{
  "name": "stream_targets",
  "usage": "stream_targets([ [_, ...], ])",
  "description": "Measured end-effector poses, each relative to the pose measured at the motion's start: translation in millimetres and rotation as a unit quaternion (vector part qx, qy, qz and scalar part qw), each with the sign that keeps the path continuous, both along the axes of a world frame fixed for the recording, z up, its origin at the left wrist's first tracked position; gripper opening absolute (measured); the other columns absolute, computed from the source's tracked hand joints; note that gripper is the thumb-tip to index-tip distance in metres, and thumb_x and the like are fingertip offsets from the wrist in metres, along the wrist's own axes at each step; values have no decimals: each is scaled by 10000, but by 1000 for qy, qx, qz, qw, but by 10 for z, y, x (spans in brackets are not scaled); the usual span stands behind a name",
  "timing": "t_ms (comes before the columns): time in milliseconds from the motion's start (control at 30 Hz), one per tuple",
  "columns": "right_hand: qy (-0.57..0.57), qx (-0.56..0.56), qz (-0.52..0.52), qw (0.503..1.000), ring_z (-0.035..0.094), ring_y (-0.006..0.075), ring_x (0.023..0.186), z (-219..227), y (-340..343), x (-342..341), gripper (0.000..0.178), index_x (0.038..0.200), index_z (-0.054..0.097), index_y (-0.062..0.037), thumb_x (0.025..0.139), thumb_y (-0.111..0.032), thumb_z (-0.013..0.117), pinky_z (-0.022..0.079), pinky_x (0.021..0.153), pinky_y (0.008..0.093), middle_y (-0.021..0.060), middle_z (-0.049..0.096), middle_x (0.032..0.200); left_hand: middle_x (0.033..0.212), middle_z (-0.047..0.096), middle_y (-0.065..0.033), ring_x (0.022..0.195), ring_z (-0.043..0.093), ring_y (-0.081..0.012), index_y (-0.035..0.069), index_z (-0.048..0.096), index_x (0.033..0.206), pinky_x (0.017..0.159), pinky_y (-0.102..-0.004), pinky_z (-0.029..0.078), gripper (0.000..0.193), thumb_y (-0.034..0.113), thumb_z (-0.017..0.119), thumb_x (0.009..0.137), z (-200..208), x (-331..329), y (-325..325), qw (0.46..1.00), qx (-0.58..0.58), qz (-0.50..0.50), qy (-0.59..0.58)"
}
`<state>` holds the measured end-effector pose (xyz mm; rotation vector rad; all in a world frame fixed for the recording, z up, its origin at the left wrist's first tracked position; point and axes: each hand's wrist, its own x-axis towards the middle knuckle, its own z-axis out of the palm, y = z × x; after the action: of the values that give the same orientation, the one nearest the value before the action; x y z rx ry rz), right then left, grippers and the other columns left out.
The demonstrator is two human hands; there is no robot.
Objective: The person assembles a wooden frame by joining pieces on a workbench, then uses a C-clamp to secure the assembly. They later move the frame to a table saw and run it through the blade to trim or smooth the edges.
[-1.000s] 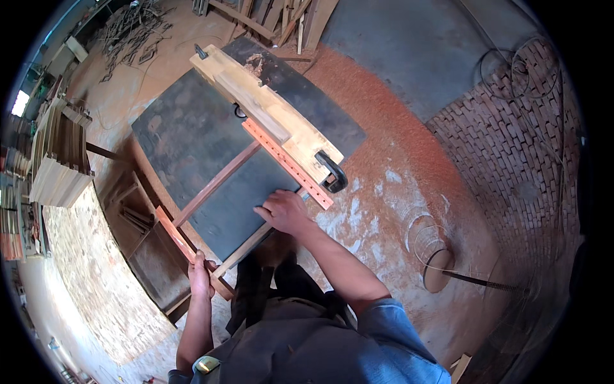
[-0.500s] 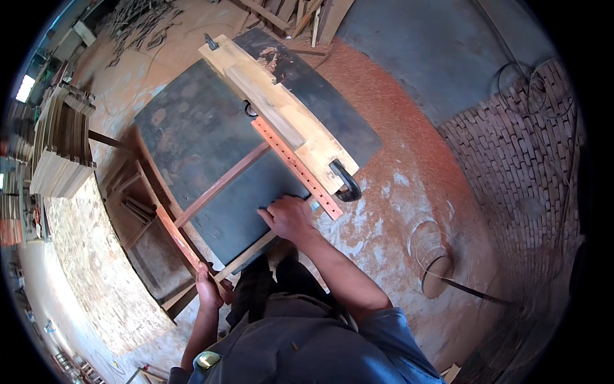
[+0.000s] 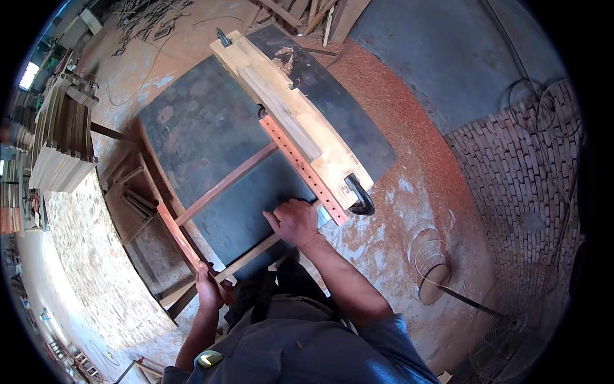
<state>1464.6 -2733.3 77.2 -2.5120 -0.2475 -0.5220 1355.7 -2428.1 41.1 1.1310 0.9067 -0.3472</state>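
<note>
A wooden frame lies on the dark tabletop. It has a reddish left rail, a reddish right rail with a row of holes, a reddish far crosspiece and a paler near crosspiece. My left hand is closed around the near end of the left rail, beside the corner. My right hand grips the near crosspiece close to the right rail; its thumb points left, and the other fingertips are partly hidden. The right rail lies along a pale clamped board.
Black clamps hold the pale board at its ends. Wood shavings lie beyond it. Stacked boards stand at left, above a wooden rack. A round-topped object and a brick-patterned surface are at right.
The table and board have shifted slightly right in view. Both hands keep their grip on the frame, whose right rail stays beside the board.
</note>
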Motion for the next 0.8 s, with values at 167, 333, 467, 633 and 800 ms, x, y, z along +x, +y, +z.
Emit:
stream_targets([
  [167, -5, -8, -1, 1000, 570, 225, 557, -36, 44, 140, 360, 513, 548, -129, 771, -298, 733, 467, 498, 374, 30, 565, 548, 758, 537, -83, 527, 534, -261, 131, 494, 998, 471, -412, 456, 470, 596, 448, 957, 151, 199, -24, 1000, -8, -5, 23],
  [333, -11, 7, 7, 1000, 565, 222, 550, -26, 65, 238, 363, 505, 541, -132, 765, -287, 741, 462, 492, 371, 32, 556, 539, 736, 544, -95, 517, 549, -263, 128, 489, 1013, 463, -406, 473, 475, 598, 439, 960, 119, 293, 42, 998, -25, 1, 53],
  [467, -28, 31, 10, 999, 548, 239, 524, -33, 97, 338, 372, 501, 507, -123, 745, -248, 759, 436, 476, 378, 46, 524, 532, 723, 551, -93, 506, 556, -258, 127, 489, 1024, 448, -391, 471, 483, 603, 433, 960, 133, 382, 66, 999, -20, -4, 42],
  [633, -28, 39, 13, 999, 547, 234, 522, -42, 138, 485, 375, 497, 502, -126, 741, -242, 762, 436, 474, 374, 43, 519, 526, 719, 553, -79, 496, 543, -244, 128, 507, 1035, 441, -372, 452, 500, 616, 428, 957, 225, 567, 20, 999, 2, -10, 35],
  [800, -28, 37, 14, 999, 546, 228, 521, -40, 181, 629, 384, 489, 494, -129, 737, -243, 764, 434, 470, 372, 38, 516, 521, 733, 548, -116, 488, 561, -278, 130, 443, 1091, 461, -415, 499, 511, 621, 439, 949, 128, 675, 179, 998, -32, -17, 50],
])
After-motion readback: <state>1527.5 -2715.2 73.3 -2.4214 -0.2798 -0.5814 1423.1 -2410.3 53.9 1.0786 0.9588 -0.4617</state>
